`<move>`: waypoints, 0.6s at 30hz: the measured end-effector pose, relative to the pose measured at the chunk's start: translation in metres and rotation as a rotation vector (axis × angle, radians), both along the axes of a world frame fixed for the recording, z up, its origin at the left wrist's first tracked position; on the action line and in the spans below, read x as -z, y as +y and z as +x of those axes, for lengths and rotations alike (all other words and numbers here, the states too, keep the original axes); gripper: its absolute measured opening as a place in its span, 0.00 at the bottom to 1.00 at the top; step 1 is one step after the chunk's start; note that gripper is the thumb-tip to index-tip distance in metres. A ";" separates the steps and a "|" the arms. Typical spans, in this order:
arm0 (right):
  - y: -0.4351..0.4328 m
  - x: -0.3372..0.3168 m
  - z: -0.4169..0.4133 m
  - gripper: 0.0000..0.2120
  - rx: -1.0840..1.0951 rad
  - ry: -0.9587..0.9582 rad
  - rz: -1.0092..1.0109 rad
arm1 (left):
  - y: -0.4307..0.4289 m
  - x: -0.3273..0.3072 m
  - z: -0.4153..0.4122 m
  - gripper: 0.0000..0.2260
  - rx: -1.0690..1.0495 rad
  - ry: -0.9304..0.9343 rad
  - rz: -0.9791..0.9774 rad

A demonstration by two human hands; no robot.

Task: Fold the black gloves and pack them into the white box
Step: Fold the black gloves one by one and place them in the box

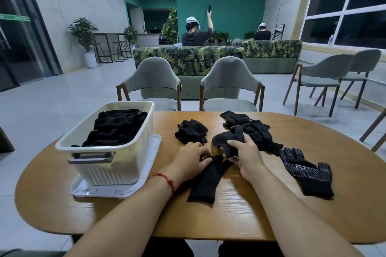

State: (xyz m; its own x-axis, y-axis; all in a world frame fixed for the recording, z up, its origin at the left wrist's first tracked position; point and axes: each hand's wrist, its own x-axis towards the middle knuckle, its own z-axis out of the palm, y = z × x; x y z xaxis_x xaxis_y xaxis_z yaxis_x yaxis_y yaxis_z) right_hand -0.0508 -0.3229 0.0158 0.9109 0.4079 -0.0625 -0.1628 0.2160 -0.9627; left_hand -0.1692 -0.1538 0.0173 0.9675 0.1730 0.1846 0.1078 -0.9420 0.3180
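Surroundings: white box (104,144) at left on the surface (229,215), standing on its lid (117,191), holding packed gloves (117,127); two grey chairs (154,83) beyond the far edge.
Loose stock: small bundle (191,131) mid-surface; larger heap (248,129) behind my right hand; dotted glove (309,171) flat at right, apart.
Hard to make out: glove count in heap and box, black on black.
Left grip (190,158): fingers curled, pinching the finger end of the flat glove (205,181) between my forearms.
Right grip (246,156): closed round a second glove (225,144), just in front of the heap.
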 end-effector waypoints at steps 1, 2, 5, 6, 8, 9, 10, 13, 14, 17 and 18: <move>0.000 0.000 0.000 0.18 -0.003 -0.004 -0.003 | -0.001 0.005 0.000 0.10 -0.002 -0.079 -0.008; 0.000 0.000 0.000 0.16 -0.006 -0.006 -0.005 | -0.002 0.009 0.000 0.07 -0.005 -0.144 -0.015; -0.001 0.000 0.000 0.15 -0.012 -0.016 -0.003 | -0.005 0.014 -0.003 0.05 -0.005 -0.225 -0.032; -0.001 0.001 -0.001 0.16 -0.007 -0.017 0.000 | -0.005 0.015 -0.005 0.05 -0.008 -0.237 -0.037; 0.000 0.002 -0.001 0.20 -0.004 -0.022 0.007 | -0.004 0.018 -0.006 0.07 -0.009 -0.268 -0.068; 0.001 0.003 -0.001 0.24 -0.001 -0.032 0.005 | -0.003 0.019 -0.006 0.10 -0.008 -0.290 -0.103; 0.002 0.005 0.000 0.29 0.009 -0.040 0.000 | -0.003 0.021 -0.006 0.13 -0.007 -0.319 -0.142; 0.005 0.009 0.002 0.40 0.035 -0.085 -0.053 | 0.002 0.023 -0.005 0.25 -0.021 -0.371 -0.204; 0.004 0.009 0.003 0.41 0.043 -0.100 -0.072 | 0.002 0.023 -0.005 0.26 -0.028 -0.359 -0.219; 0.002 0.008 0.002 0.39 0.068 -0.141 -0.155 | 0.002 0.023 -0.004 0.23 -0.039 -0.301 -0.215; 0.002 0.008 0.002 0.35 0.075 -0.164 -0.182 | 0.002 0.023 -0.003 0.20 -0.025 -0.289 -0.174</move>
